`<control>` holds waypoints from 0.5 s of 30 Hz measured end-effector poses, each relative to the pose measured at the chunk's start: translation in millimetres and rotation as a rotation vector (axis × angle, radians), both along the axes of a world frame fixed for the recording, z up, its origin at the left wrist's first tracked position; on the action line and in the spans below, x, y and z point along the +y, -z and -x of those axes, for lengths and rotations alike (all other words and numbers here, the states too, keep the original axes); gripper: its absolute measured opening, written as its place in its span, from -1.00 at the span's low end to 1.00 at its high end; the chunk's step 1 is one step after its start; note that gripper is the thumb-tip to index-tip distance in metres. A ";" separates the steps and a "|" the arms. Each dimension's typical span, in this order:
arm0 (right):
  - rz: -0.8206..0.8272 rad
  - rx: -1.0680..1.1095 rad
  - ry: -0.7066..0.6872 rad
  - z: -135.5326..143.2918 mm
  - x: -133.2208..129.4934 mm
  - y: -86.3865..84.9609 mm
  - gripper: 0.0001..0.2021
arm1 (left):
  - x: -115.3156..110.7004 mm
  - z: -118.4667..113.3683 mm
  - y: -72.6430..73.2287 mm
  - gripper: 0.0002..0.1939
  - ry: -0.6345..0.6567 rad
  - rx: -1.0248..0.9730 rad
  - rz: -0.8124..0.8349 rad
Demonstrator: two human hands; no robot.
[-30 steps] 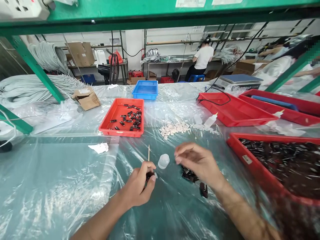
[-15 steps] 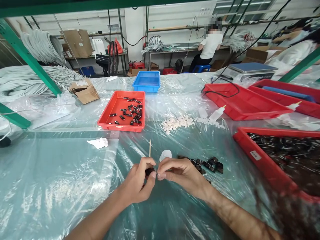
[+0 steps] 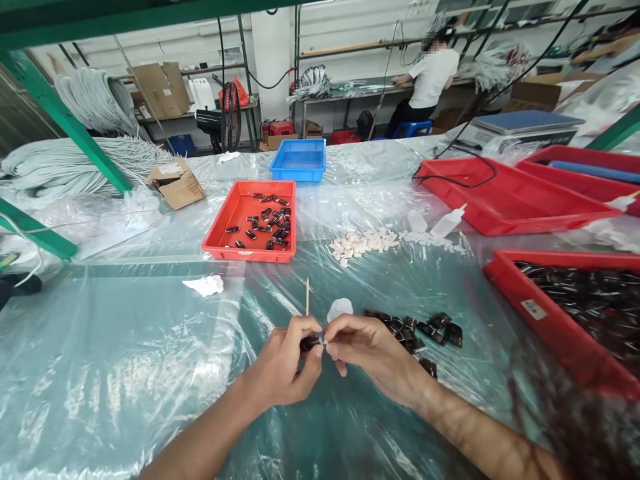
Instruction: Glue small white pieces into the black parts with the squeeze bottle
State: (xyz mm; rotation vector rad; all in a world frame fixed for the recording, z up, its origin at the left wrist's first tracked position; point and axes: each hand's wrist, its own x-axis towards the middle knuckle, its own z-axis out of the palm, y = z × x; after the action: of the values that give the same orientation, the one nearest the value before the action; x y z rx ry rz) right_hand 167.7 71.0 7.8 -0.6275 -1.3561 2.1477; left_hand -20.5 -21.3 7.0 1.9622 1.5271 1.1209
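Note:
My left hand (image 3: 287, 363) is closed around a small black plastic part (image 3: 309, 343), whose end points right. My right hand (image 3: 365, 350) pinches a tiny whitish piece (image 3: 325, 342) between thumb and forefinger, right at the end of the black part. Whether the two touch is too small to tell. Just beyond my left hand a pointed wooden stick (image 3: 307, 297) rests on the plastic-covered table. Behind my right fingers lies a round white scrap (image 3: 340, 308). Several more black parts (image 3: 413, 333) are heaped past my right hand.
A red tray (image 3: 225, 227) holding black parts stands ahead, with a blue tray (image 3: 299, 175) behind it. Small white pieces (image 3: 363, 243) and a squeeze bottle (image 3: 449, 223) lie to the right. A full red bin (image 3: 515, 293) is far right. A person (image 3: 433, 77) sits behind.
My view has swung slightly left, so everything sits a little further right. My fingertips have parted slightly, and the whitish piece now shows between them. The seated person has an arm stretched out.

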 end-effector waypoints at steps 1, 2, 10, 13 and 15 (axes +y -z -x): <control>0.024 0.002 -0.003 0.3 -0.4 -0.9 -0.87 | -0.1 0.1 0.6 -0.89 -0.003 0.011 -0.007; 0.050 0.001 -0.005 0.4 -0.9 -2.0 -0.87 | -0.2 0.2 0.9 -0.88 -0.002 0.021 -0.010; 0.220 0.004 -0.068 -0.4 -4.7 -8.1 -0.79 | 1.1 0.5 -4.1 -0.85 0.035 0.032 -0.059; 0.235 0.040 -0.056 3.5 -5.5 -8.8 -0.79 | 2.3 2.8 -0.6 -0.81 0.073 -0.020 -0.044; 0.240 0.065 -0.042 6.1 -6.3 -9.7 -0.78 | 1.3 5.7 5.5 -0.76 0.100 -0.064 -0.026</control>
State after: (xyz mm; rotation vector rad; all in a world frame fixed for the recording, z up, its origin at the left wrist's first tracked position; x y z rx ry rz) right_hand 161.6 64.8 17.5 -0.6182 -1.0950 2.3649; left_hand -26.2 -19.9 1.5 1.9769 1.3722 1.1553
